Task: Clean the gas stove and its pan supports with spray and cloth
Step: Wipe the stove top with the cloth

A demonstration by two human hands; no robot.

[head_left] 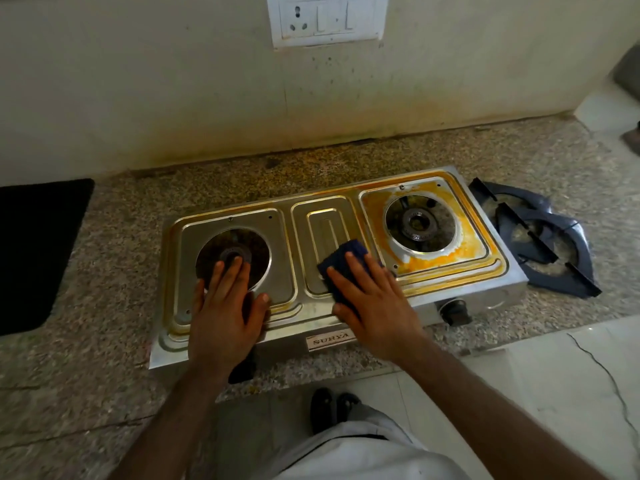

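A: Status on the two-burner gas stove (311, 313)?
B: Sits on the granite counter (104, 271), pan supports off. Both pan supports (547, 237) stacked on the counter at the stove's 3 o'clock, touching its right end.
A: Hands?
B: Left hand (225, 306) flat, fingers straight, gripping nothing, resting over the left burner (235, 254) well. Right hand (374, 303) flat too, fingers straight, pressing a blue cloth (343, 261) onto the centre panel.
A: Dirt?
B: Yellow-orange residue round the right burner (419, 221) at the cloth's 2 o'clock, also along the rear rim. Left well looks cleaner.
A: Anything else?
B: Black mat (34, 251) at 9 o'clock, wall socket (327, 19) at 12.
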